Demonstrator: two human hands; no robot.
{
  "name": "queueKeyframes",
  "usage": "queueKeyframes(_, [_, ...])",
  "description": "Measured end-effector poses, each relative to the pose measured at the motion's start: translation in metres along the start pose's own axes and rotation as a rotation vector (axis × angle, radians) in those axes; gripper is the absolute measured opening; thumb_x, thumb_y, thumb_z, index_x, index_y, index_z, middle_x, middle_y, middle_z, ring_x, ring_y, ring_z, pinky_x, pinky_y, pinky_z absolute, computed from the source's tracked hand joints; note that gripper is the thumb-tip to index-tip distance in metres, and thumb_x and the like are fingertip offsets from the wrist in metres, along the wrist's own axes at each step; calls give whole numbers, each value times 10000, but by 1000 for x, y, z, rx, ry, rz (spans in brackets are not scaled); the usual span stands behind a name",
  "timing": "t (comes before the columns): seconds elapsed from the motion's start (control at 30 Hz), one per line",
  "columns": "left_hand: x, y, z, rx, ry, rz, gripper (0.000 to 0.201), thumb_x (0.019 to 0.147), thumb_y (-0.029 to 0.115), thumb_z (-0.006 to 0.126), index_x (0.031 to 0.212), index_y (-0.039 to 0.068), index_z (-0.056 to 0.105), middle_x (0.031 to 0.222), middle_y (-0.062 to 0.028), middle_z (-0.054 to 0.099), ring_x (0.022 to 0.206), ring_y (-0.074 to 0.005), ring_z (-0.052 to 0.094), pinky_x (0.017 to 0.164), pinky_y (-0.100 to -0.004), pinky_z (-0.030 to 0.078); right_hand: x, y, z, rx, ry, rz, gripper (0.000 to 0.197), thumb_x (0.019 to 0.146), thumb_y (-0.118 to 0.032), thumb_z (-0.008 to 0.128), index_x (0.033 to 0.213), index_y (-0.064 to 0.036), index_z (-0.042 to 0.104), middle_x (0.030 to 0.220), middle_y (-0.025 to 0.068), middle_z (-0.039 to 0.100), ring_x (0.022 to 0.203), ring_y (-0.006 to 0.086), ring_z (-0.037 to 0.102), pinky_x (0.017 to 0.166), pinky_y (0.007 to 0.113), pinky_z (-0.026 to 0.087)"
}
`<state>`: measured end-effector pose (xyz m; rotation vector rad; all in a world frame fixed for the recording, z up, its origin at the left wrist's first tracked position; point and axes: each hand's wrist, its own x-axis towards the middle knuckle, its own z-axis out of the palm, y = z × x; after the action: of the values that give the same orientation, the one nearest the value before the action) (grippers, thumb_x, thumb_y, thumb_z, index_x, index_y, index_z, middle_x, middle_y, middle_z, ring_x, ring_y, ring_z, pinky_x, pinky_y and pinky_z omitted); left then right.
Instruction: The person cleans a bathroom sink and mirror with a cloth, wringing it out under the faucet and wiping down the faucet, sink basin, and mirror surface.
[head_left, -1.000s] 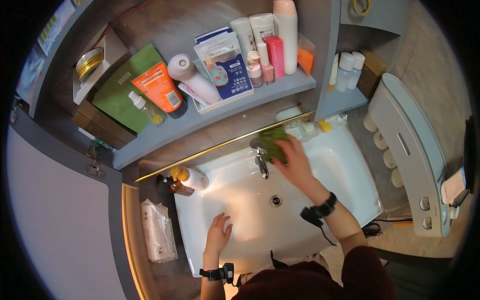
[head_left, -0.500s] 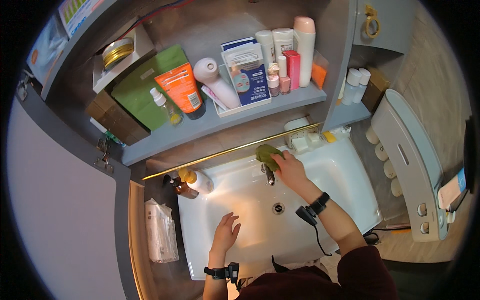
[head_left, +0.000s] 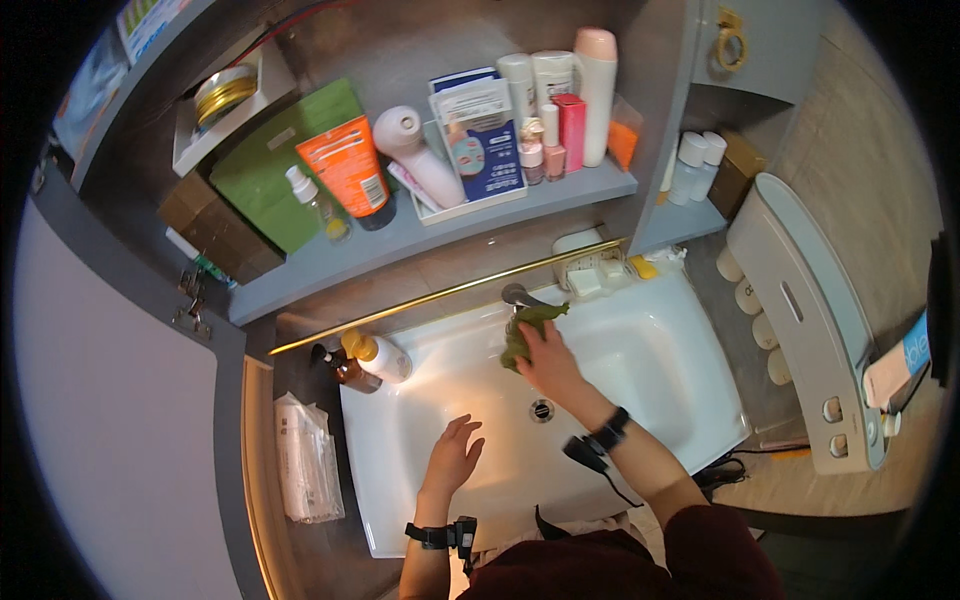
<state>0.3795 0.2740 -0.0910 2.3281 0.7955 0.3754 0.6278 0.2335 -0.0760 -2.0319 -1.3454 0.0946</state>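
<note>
The right hand point(head_left: 548, 352) presses a green cloth point(head_left: 524, 330) against the chrome tap point(head_left: 518, 296) at the back of the white sink point(head_left: 660, 360), fingers closed over it. The cloth is olive-green, crumpled and bunched, one pointed corner sticking up toward the tap (its lower part is covered by the hand). The left hand point(head_left: 452, 458) rests flat in the basin near the front rim, fingers spread, holding nothing. The drain point(head_left: 541, 409) lies between the two hands. A white pump bottle point(head_left: 378, 356) stands at the basin's back left corner.
</note>
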Motion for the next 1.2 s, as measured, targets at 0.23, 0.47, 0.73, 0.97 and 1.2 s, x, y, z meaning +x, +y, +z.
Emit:
queueKeyframes(0.23, [-2, -1, 2, -4, -36, -38, 291, 868, 146, 631, 1135, 37, 592, 1266, -202, 531, 1131, -379, 537, 927, -413, 471, 25, -3, 50, -127, -126, 185, 534, 796, -147, 635, 1277, -149, 404, 1120, 244, 471, 992, 428, 537, 744, 489, 527])
queueKeyframes(0.47, [-9, -2, 0, -30, -31, -21, 284, 876, 148, 624, 1134, 34, 590, 1264, -197, 533, 1115, -373, 546, 920, -410, 474, 10, 4, 38, -106, -163, 143, 444, 803, -147, 625, 1219, -147, 470, 1058, 228, 498, 934, 404, 570, 733, 474, 513])
queueKeyframes(0.73, [-15, -4, 4, -15, -10, -26, 285, 868, 172, 622, 1125, 52, 595, 1235, -196, 554, 1050, -373, 580, 871, -416, 495, 1, -2, 32, -137, -168, 95, 445, 798, -142, 638, 1215, -151, 484, 1049, 231, 484, 865, 412, 585, 707, 471, 519])
queueKeyframes(0.97, [-19, -10, 10, 34, 3, -10, 295, 873, 198, 614, 1135, 65, 594, 1198, -186, 571, 1027, -372, 589, 851, -421, 506, -3, 2, 35, -119, -126, 70, 439, 781, -129, 664, 1189, -155, 505, 1060, 228, 478, 839, 414, 593, 708, 469, 526])
queueKeyframes(1.2, [-41, -67, 36, 307, -257, -391, 365, 880, 333, 587, 1181, 126, 604, 1228, -131, 568, 1195, -326, 483, 1035, -486, 342, 0, -4, 28, -175, -188, 79, 444, 761, -184, 678, 1172, -176, 511, 1050, 220, 495, 816, 412, 606, 674, 476, 521])
